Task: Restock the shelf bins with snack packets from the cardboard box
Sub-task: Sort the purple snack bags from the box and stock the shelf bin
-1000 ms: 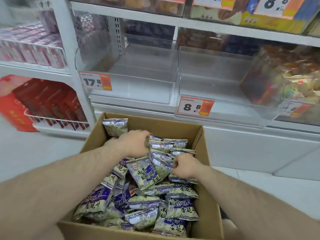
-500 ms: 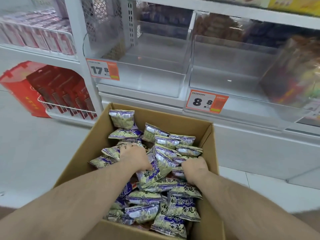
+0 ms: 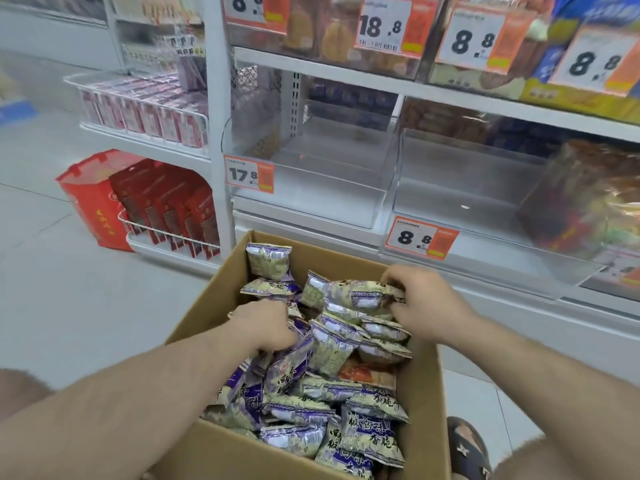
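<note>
Above the right hand's [image 3: 427, 308] grip, now clenched on a raised snack packet [image 3: 363, 294], two clear bins [image 3: 311, 178] waited empty, while the left hand [image 3: 266, 323] kept gathering packets.

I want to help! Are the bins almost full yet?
Not yet. Both clear bins look empty. The right hand pinches a packet; the left hand digs among the packets. The cardboard box is nearly full, so almost everything is left.
</note>
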A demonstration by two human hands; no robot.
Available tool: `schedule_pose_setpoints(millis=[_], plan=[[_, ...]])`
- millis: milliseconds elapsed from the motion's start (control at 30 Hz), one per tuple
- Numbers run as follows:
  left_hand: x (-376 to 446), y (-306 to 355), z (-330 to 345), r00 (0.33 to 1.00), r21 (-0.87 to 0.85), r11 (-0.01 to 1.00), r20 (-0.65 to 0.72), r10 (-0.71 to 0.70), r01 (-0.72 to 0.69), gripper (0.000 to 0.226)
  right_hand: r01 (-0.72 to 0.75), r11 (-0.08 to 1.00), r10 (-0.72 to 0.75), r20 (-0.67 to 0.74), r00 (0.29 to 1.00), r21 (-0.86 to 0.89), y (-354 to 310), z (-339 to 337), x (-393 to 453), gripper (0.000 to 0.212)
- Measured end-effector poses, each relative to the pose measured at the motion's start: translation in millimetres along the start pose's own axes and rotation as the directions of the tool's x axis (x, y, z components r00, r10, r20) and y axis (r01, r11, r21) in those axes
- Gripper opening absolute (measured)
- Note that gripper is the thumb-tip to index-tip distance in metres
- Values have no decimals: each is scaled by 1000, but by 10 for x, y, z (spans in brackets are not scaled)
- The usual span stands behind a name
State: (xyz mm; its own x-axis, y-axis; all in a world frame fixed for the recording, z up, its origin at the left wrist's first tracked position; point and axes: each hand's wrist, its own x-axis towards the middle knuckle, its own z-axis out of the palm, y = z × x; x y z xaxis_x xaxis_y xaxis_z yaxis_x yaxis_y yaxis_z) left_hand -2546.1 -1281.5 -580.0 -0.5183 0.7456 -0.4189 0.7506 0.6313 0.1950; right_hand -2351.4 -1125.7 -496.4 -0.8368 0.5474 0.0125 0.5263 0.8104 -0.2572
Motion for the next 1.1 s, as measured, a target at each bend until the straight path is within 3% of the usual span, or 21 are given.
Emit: schedule_pose_setpoints(millis=[67, 200, 300, 433, 500, 567, 700, 767, 800, 933, 1100], plan=[[-56, 133, 213, 997, 213, 977, 77, 1, -17, 42, 20, 995, -16, -39, 999, 95, -35, 130, 28, 28], [-57, 241, 479, 997, 373, 927, 80, 11, -40, 8, 162, 984, -155, -100, 983, 69, -111, 317, 84, 28], [37, 136, 482, 996, 204, 977, 56, -75, 62, 13, 233, 968, -212, -194, 958, 96, -97, 332, 81, 37], [110, -85, 78, 994, -247, 963, 28, -103, 107, 19, 270, 940, -188, -342, 921, 211, -115, 234, 64, 45], [71, -164, -174, 995, -570, 816, 56, -81, 99, 24, 316, 912, -181, -435, 882, 261, -128, 202, 65, 50], [-4, -206, -393, 994, -800, 590, 93, -51, 106, 19, 314, 899, -139, -480, 866, 305, -144, 162, 63, 54], [-96, -173, -683, 997, -989, 129, 71, -40, 76, 17, 295, 890, -60, -552, 831, 347, -131, 92, 66, 72], [-218, -82, -834, 997, -994, -96, 61, -40, 57, 5, 301, 882, -40, -580, 814, 362, -124, 62, 74, 75], [-262, -56, -885, 997, -985, -169, 55, -52, 45, 11, 317, 878, -44, -599, 800, 359, -127, 47, 71, 73], [-362, 25, -965, 995, -973, -231, 47, -85, 26, 18, 371, 876, -78, -668, 740, 309, -156, 42, 72, 57], [-310, 322, -873, 992, -962, -256, 111, -57, 93, 23, 406, 876, -151, -652, 743, 260, -296, 186, 88, 44]])
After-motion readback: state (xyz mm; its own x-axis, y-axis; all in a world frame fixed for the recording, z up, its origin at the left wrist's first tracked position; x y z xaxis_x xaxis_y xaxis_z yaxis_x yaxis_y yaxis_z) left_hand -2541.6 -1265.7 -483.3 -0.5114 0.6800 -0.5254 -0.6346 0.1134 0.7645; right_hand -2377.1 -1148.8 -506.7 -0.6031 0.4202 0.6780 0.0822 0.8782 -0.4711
